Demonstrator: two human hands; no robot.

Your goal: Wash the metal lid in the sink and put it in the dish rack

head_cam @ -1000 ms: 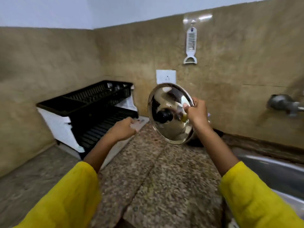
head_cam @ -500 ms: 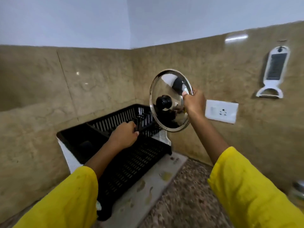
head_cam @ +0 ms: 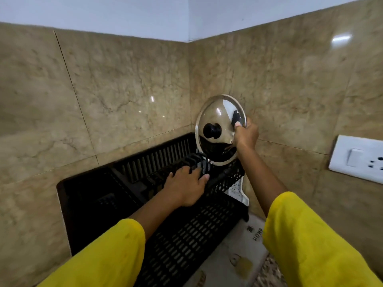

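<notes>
A shiny round metal lid [head_cam: 217, 114] with a black knob stands upright on its edge over the far right corner of the black plastic dish rack [head_cam: 145, 162]. My right hand [head_cam: 246, 133] grips the lid's right rim. The lid's bottom edge is level with the rack's upper tier; whether it touches is unclear. My left hand [head_cam: 186, 185] rests on the front rail of the rack's upper tier, fingers curled over it by the black plate dividers [head_cam: 199, 161].
The rack sits in the corner between two beige tiled walls, on a white drip tray [head_cam: 234, 251]. A white switch and socket plate [head_cam: 358, 156] is on the right wall. A speckled stone counter [head_cam: 269, 272] shows at the bottom right.
The view has swung left, away from the sink. My right hand has carried the lid down to the rack's far corner. My left hand has reached to the upper tier's rail.
</notes>
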